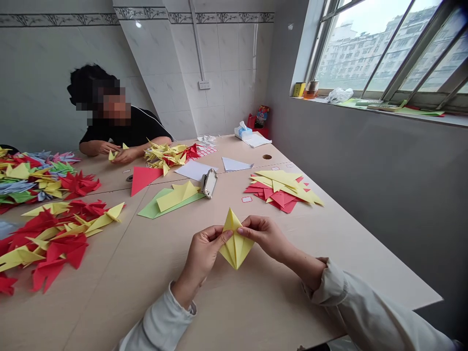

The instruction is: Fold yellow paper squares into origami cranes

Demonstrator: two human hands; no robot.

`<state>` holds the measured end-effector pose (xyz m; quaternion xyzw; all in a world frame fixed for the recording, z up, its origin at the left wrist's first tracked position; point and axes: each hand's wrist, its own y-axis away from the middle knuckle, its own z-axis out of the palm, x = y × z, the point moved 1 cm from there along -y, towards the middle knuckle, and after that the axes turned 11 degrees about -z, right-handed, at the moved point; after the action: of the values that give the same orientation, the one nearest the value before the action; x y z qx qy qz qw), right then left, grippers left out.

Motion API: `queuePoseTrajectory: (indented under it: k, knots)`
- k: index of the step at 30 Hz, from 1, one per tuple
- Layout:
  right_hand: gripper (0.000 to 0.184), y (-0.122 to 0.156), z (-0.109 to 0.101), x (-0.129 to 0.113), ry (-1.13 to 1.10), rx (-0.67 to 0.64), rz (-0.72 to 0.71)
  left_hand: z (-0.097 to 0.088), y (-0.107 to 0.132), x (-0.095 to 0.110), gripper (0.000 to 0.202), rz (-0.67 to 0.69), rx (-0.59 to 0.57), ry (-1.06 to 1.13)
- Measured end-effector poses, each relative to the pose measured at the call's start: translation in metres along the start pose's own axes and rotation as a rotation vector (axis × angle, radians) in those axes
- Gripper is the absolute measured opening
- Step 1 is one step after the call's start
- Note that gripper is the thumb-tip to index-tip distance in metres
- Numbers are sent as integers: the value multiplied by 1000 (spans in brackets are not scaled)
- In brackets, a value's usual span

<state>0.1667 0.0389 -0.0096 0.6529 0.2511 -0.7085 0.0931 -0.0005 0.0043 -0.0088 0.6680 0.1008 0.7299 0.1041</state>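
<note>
A yellow sheet of origami paper (236,249), folded into a creased diamond, is held up just above the table in front of me. My left hand (206,248) pinches its left side between thumb and fingers. On the other side, my right hand (266,236) grips the upper right edge, its thumb pressing on the front face. The diamond's top point rises between both hands, and its lower point hangs free. Beyond my right hand lies a pile of folded yellow and red papers (283,189).
Red and yellow folded cranes (54,239) heap at the left, with a mixed-colour heap (32,175) behind. Green paper (149,209) lies by a small upright metal-edged object (209,184). Across the table a person in black (135,129) folds yellow paper. A tissue box (243,131) stands far back.
</note>
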Motion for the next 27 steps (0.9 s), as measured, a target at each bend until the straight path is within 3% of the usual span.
queuePoseTrajectory:
  k: [7,16,22,27]
  knots:
    - [29,0,2,4,16,33,-38,4,2,3,29,-20,49,-14]
    - [32,0,4,8,4,24,-22,4,2,0,32,-18,12,-22]
    - [29,-1,-4,-4,172,-15,-48,6,5,-2,44,-51,-26,-96]
    - [31,-3,-5,-7,-25,-74,41,8,7,-3,44,-65,-85,-158]
